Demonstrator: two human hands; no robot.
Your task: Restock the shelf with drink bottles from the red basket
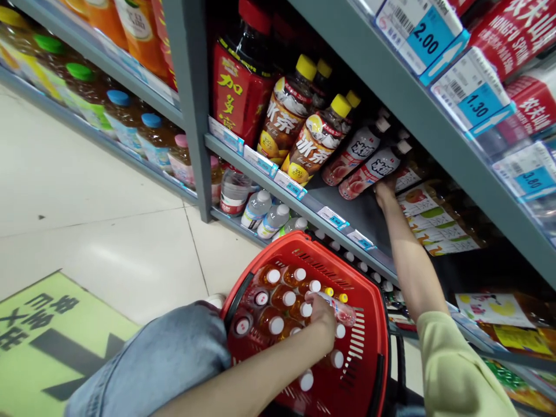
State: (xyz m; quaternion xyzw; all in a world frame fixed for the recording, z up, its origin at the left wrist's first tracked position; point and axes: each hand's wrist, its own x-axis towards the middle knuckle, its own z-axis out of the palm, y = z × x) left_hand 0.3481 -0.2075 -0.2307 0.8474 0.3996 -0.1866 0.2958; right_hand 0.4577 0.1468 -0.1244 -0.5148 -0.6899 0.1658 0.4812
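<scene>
My left hand (322, 319) is over the red shopping basket (372, 324), its fingers closed around a drink bottle with a pink label (344, 313). That bottle lies tilted above several upright bottles with white caps (276, 325) inside the basket. My right hand (384, 192) reaches into the shelf, just beside a pink-and-grey drink bottle (369, 172). Its fingers are mostly hidden behind that bottle, so whether they grip it cannot be made out. A similar pink-and-grey bottle stands to its left.
Iced tea bottles with yellow caps (313, 145) and a large red-labelled bottle (238, 87) share the shelf. Drink packs (434, 220) lie right of my right arm. The upper shelf edge (391, 75) hangs above it. A grey post (191, 116) divides the shelving.
</scene>
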